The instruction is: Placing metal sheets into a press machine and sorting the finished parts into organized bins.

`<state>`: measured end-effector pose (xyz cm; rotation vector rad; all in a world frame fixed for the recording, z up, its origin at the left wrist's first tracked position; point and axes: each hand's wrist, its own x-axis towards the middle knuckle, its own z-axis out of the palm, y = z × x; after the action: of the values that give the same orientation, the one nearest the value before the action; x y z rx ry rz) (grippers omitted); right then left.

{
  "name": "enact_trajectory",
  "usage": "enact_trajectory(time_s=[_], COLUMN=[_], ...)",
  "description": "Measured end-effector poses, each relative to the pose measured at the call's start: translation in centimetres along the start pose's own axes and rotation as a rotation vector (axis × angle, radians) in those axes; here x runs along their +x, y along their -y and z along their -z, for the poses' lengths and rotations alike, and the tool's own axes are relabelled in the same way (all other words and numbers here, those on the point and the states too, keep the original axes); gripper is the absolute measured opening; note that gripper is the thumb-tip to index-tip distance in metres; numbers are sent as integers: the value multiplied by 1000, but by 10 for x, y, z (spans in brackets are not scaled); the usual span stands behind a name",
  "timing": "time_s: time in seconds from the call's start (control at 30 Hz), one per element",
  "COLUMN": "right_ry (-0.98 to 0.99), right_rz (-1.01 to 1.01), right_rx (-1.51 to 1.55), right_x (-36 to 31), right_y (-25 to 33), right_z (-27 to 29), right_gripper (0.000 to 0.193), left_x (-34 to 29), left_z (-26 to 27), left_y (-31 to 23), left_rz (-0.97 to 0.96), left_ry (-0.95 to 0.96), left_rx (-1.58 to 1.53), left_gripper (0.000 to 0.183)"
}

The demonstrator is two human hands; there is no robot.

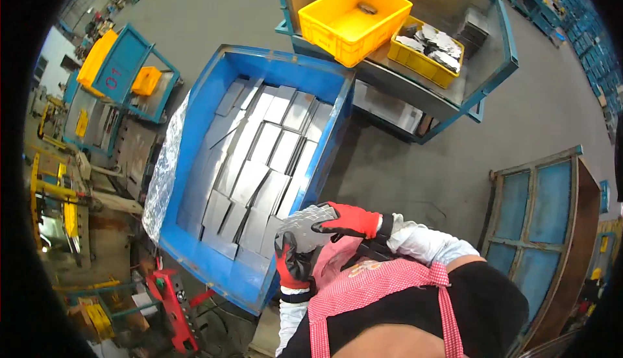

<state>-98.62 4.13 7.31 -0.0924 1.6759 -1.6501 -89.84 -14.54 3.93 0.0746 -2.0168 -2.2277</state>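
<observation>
My left hand (293,262), in a red and black work glove, is closed on the near left side of a bundle of thin grey metal plates (305,226). Another red and black glove covers my right hand (354,220), whose fingers grip the right end of the same bundle. Its upper edge looks stepped, as if several plates lie fanned over one another. The bundle is held in front of my pink checked apron, by the near right rim of a blue metal bin (170,218). Rows of flat rectangular metal plates (250,181) fill the bin's floor.
Beyond the bin stands a blue-framed metal cart (477,95) with a yellow crate (324,24) and a smaller yellow crate (415,59) of metal pieces. A blue panelled cabinet (535,209) is at right. Red equipment (174,309) stands at lower left.
</observation>
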Motion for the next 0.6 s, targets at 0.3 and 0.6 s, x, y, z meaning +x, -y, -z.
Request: enact_trajectory(time_s=[0.3,0.6], right_ry=[-292,-496], right_rz=[42,265], right_rx=[376,245], right_x=[-63,-133], right_y=[-12,-50], right_z=[46,125], right_gripper=[47,43], left_x=[60,77], left_z=[-66,-186], left_y=[8,0], left_rz=[659,407], left_ry=[247,611], left_rx=[-555,-254], left_gripper=[30,32])
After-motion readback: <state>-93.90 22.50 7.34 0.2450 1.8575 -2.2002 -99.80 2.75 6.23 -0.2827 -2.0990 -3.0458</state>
